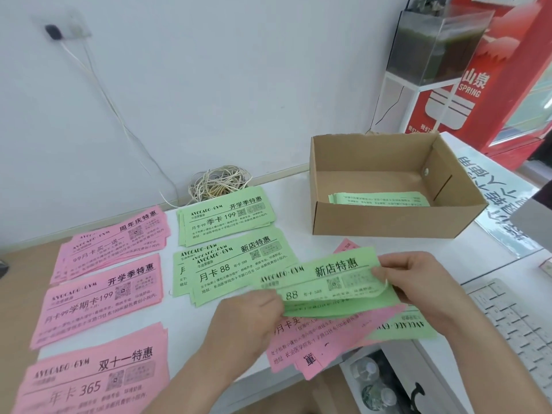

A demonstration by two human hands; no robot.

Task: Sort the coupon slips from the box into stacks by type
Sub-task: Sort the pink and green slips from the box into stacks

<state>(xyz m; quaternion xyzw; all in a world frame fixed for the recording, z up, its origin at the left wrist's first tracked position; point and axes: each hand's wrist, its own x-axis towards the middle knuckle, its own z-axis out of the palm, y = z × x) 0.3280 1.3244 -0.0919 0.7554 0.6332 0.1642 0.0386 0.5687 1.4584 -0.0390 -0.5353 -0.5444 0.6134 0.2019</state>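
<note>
Currently mid-sort. Far left: three pink stacks lie in a column on the table, each under its own headline. Just right of them are two green piles: the rear green stack reads 季卡 199, the nearer green stack reads 新店特惠, 月卡 88. Left hand: fingers curled, pinching the left edge of an unsorted bundle of pink and green slips, held low over the table's front edge. The top green slip of that bundle is headed 新店特惠; its lower right corner curls up off the sheets below. Right hand: thumb and fingertips pinch that slip's right end. The cardboard box stands behind and to the right, apart from both hands, with a few green slips on its floor. Judgement: the step in hand is separating one slip and reading its type. The headline matches the nearer green stack, so the next move calls for freeing the single sheet, checking that no second one clings, and laying it leftward, squared, on that stack. Box not yet emptied; task unfinished.
</note>
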